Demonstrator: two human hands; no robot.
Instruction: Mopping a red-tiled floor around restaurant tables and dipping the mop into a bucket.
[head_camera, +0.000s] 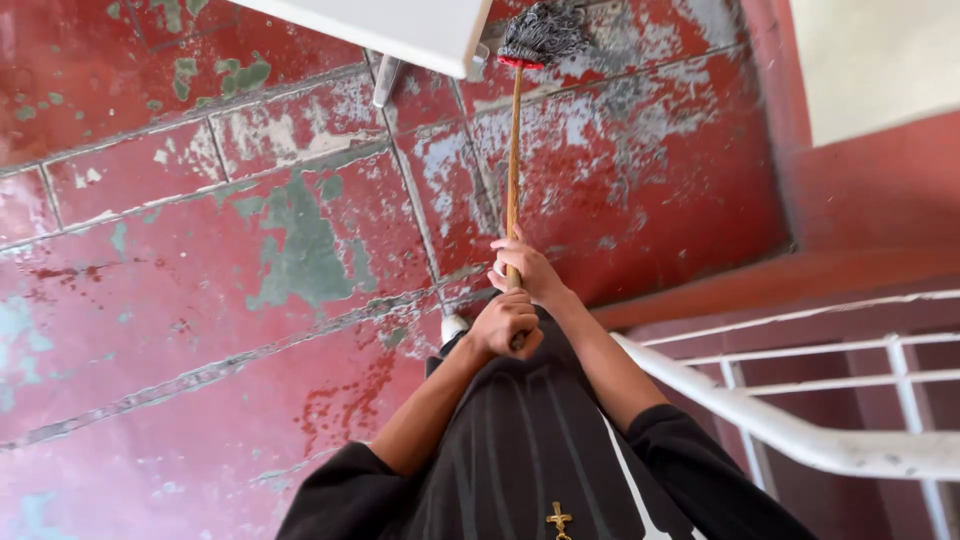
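Both my hands grip the wooden handle of a mop (514, 160). My right hand (527, 270) holds the stick higher up. Just below it, my left hand (505, 322) is closed around the handle's end, close to my body. The handle runs straight away from me to the grey stringy mop head (543, 33), which has a red collar and rests on the worn red floor (250, 250) at the top of the view. Black sleeves and a dark striped garment cover my arms and front.
A white table top (400, 25) with a metal leg (386, 80) stands beside the mop head. A white metal railing (800, 430) runs along my right, with a red wall base (860, 200) behind it. The floor paint is peeling in green and grey patches.
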